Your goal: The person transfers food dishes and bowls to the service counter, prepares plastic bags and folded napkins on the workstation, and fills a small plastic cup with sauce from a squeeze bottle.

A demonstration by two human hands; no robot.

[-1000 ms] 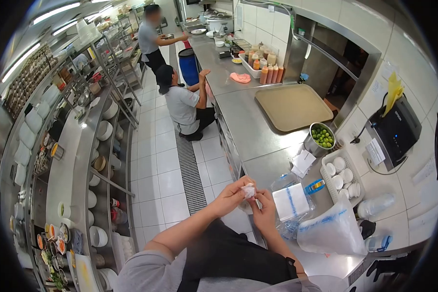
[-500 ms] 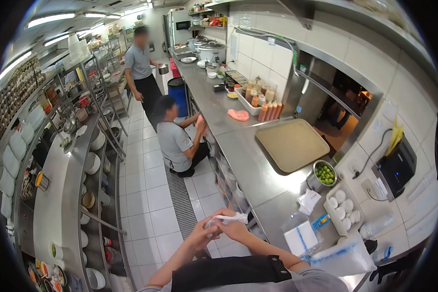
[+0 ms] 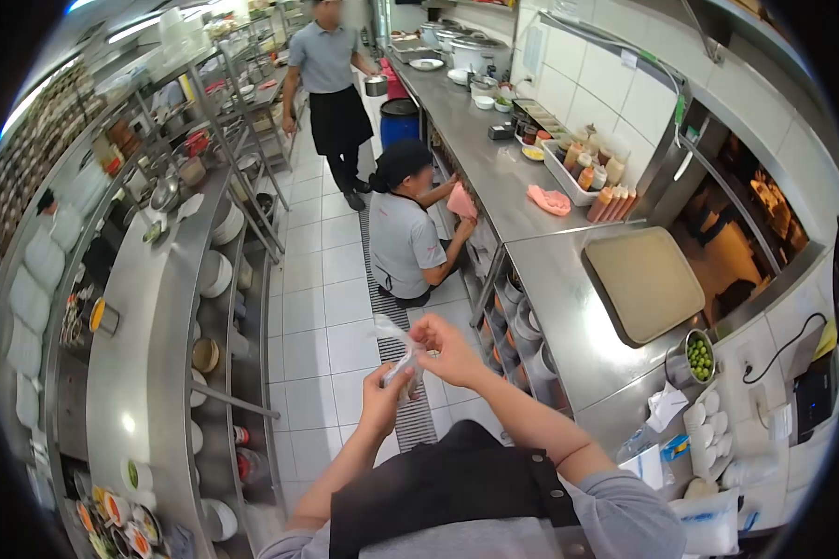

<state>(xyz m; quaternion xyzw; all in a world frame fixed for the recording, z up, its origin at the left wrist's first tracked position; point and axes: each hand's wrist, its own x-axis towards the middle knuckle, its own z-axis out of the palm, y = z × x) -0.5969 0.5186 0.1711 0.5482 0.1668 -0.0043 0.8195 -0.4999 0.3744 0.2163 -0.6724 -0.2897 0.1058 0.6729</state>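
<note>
A small clear plastic bag is held in front of my body, over the floor drain. My left hand grips its lower part, fingers closed around it. What the bag contains is too blurred to name. My right hand pinches the bag higher up, where a loose whitish end sticks out to the upper left. Both hands are close together, above the aisle between the two steel counters.
A co-worker crouches by the right counter with a pink cloth; another person stands beyond, holding a pot. A tray, a pot of green limes and white cups line the right counter. Shelving flanks the left.
My hands have risen, and the bag's loose end has swung from right to upper left. My view has turned. The standing person has come nearer.
</note>
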